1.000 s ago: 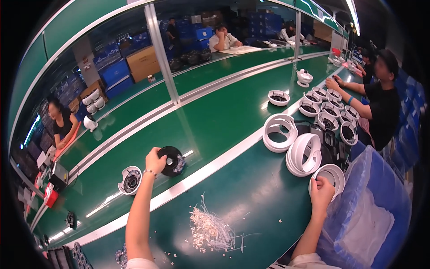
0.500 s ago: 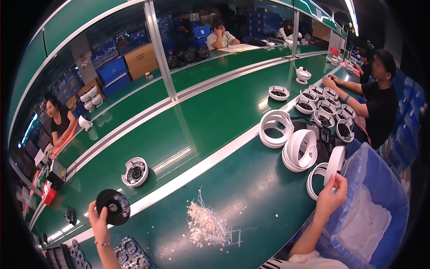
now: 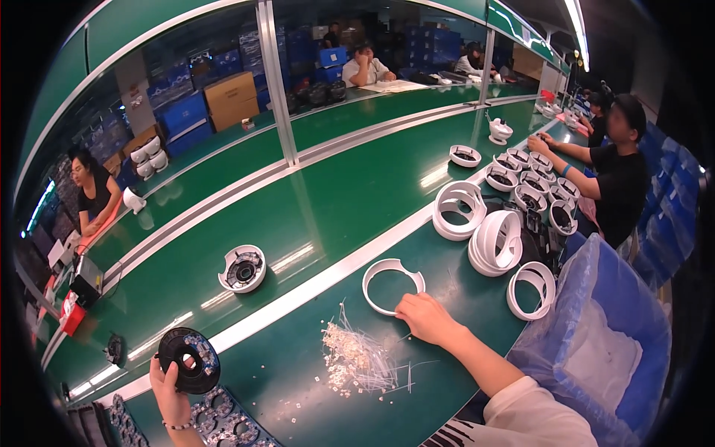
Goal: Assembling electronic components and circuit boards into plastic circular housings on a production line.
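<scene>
My left hand, at the lower left, grips a black round base with a blue circuit board on one side and a hole in its middle. My right hand pinches the near edge of a white ring housing, which has a notch in its far right rim. That ring is over the green bench, close to the conveyor's pale edge. Between my hands lies a loose pile of small cream pieces and clear strips. Circuit boards lie below my left hand.
More white rings stand stacked at the right, beside a blue lined bin. A white housing with black insides sits on the green conveyor. Several similar housings are grouped near a co-worker at the far right.
My right hand has brought a white ring from the stack at the right leftward to the middle of the bench. The housing on the conveyor has shifted right. My left hand still holds the black base.
</scene>
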Tool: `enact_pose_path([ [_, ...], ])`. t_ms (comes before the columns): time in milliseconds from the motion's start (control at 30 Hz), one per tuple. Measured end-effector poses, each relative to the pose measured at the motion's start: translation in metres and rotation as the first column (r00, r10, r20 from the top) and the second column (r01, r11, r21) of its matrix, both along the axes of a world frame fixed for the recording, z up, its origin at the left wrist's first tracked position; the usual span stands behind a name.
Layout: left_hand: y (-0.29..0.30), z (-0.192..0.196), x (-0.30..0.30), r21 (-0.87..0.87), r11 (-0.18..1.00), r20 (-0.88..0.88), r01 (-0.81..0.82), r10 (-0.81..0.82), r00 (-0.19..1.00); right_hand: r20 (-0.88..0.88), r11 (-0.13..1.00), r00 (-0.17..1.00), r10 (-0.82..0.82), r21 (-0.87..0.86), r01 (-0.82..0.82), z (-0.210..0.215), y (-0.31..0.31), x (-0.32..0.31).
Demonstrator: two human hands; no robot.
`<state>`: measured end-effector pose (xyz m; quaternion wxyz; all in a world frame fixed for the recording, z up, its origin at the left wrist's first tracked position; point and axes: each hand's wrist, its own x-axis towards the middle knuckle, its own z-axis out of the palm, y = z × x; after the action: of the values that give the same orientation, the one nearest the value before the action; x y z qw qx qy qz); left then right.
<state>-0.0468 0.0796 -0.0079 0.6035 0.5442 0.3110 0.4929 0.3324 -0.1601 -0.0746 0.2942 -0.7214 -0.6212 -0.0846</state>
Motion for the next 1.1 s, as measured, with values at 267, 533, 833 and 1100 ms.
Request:
enact_pose_path([
  [267, 0.003, -0.003, 0.0, 0.002, 0.999, -0.024, 0.043, -0.043, 0.999, -0.045, 0.998, 0.999, 0.005, 0.056, -0.002, -0.005, -0.002, 0.008],
  [533, 0.001, -0.009, 0.007, -0.046, 0.996, -0.023, 0.076, -0.077, 0.997, -0.057, 0.994, 0.998, 0.0, 0.106, 0.006, -0.004, -0.003, 0.006],
  [833, -0.008, 0.007, 0.03, -0.028, 0.987, 0.044, 0.156, -0.154, 0.987, -0.043, 0.993, 0.999, -0.028, 0.116, 0.033, -0.002, 0.007, -0.002],
  [1100, -0.006, 0.024, 0.054, 0.036, 0.971, 0.044, 0.238, -0.24, 0.97, 0.023, 0.818, 0.879, -0.475, -0.356, 0.451, 0.044, 0.026, -0.002],
])
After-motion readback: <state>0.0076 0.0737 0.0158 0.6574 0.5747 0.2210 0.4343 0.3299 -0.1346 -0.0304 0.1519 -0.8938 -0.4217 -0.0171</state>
